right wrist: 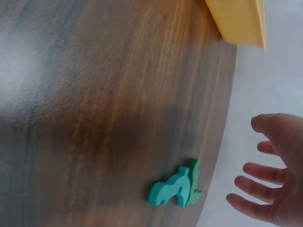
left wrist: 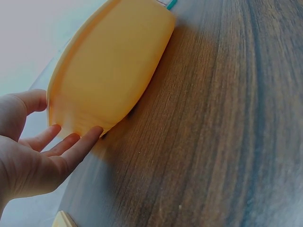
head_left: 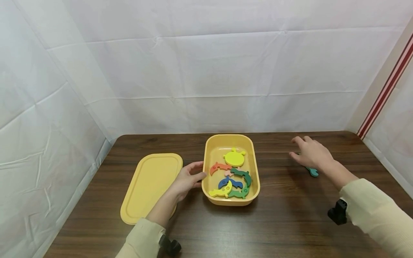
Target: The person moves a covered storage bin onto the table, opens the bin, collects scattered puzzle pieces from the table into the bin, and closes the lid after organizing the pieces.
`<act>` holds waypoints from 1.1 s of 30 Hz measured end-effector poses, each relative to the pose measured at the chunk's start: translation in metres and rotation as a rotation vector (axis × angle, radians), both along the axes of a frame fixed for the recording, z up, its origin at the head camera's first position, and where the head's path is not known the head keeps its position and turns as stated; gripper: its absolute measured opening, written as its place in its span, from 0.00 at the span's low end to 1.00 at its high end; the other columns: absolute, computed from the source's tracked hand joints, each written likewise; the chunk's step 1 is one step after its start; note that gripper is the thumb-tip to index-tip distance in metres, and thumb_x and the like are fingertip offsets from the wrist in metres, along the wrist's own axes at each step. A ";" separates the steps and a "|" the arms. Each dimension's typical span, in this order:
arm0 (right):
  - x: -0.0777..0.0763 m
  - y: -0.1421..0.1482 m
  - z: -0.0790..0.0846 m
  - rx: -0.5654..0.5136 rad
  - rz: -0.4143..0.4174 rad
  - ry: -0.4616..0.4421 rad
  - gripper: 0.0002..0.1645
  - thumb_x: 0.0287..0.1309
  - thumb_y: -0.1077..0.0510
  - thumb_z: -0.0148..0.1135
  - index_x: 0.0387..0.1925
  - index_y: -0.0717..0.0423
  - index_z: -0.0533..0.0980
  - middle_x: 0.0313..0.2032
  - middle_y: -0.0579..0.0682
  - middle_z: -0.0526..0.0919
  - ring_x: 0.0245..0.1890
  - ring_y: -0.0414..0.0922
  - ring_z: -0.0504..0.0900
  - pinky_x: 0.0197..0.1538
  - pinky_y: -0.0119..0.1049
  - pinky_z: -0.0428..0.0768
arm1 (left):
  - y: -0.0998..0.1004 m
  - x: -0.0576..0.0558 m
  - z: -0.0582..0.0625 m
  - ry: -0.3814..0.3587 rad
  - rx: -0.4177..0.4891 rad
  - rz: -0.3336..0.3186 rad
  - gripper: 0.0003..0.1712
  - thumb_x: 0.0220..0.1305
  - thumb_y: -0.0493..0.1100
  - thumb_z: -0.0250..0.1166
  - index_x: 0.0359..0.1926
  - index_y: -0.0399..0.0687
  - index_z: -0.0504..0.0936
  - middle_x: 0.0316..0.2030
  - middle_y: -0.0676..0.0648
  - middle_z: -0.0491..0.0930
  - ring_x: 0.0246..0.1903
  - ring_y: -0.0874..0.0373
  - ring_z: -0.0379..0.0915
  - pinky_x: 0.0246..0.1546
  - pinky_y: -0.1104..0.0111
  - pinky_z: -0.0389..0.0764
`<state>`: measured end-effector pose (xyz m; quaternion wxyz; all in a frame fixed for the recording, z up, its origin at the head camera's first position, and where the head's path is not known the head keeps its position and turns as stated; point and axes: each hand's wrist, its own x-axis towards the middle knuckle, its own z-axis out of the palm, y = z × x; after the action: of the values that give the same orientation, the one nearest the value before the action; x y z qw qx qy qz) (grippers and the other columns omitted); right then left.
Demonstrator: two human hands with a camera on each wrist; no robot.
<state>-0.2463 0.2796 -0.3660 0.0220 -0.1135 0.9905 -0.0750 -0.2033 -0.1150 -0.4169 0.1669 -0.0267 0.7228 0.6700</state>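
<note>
In the head view my left hand [head_left: 187,179] holds the left side of a yellow plastic box [head_left: 231,202], thumb over its rim and fingertips along the outer wall. The left wrist view shows those fingers against the wall [left wrist: 109,61]. Inside lie several flat animal-shaped pieces: a yellow-green round one [head_left: 234,158], an orange one [head_left: 220,167], a blue one [head_left: 229,183], a yellow one [head_left: 221,192] and green ones [head_left: 240,173]. Over the table's right side hovers my right hand [head_left: 311,154], fingers spread and holding nothing. Below it lie a teal piece [right wrist: 170,188] and a green piece [right wrist: 193,179] side by side.
A yellow lid [head_left: 151,186] lies flat on the dark wooden table [head_left: 271,233], left of the box and partly behind my left forearm. White sheeting [head_left: 206,68] hangs behind the table and along both sides. Each sleeve cuff carries a small black camera [head_left: 338,212].
</note>
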 end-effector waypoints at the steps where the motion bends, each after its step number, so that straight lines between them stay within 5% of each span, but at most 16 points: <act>1: 0.000 0.002 -0.001 0.000 -0.005 -0.008 0.31 0.60 0.48 0.54 0.59 0.61 0.63 0.54 0.72 0.65 0.45 0.67 0.72 0.35 0.56 0.75 | 0.000 0.000 0.000 0.000 -0.004 0.004 0.28 0.61 0.36 0.58 0.63 0.40 0.65 0.60 0.38 0.66 0.51 0.47 0.73 0.42 0.61 0.81; 19: 0.007 0.032 -0.028 0.013 -0.078 -0.109 0.39 0.58 0.44 0.55 0.62 0.65 0.58 0.55 0.78 0.60 0.47 0.73 0.68 0.36 0.61 0.73 | 0.000 0.001 0.002 -0.004 0.001 0.001 0.28 0.61 0.36 0.58 0.63 0.40 0.64 0.61 0.37 0.65 0.51 0.46 0.72 0.43 0.59 0.81; 33: 0.008 0.037 -0.042 0.030 -0.092 -0.108 0.31 0.57 0.48 0.57 0.55 0.64 0.65 0.52 0.79 0.62 0.42 0.73 0.71 0.31 0.58 0.75 | 0.000 -0.001 0.000 -0.008 -0.020 0.011 0.28 0.61 0.36 0.59 0.62 0.42 0.66 0.60 0.40 0.67 0.50 0.49 0.73 0.42 0.61 0.81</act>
<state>-0.2379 0.3166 -0.4084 0.0734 -0.0635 0.9930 -0.0672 -0.2038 -0.1149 -0.4168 0.1660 -0.0350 0.7287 0.6634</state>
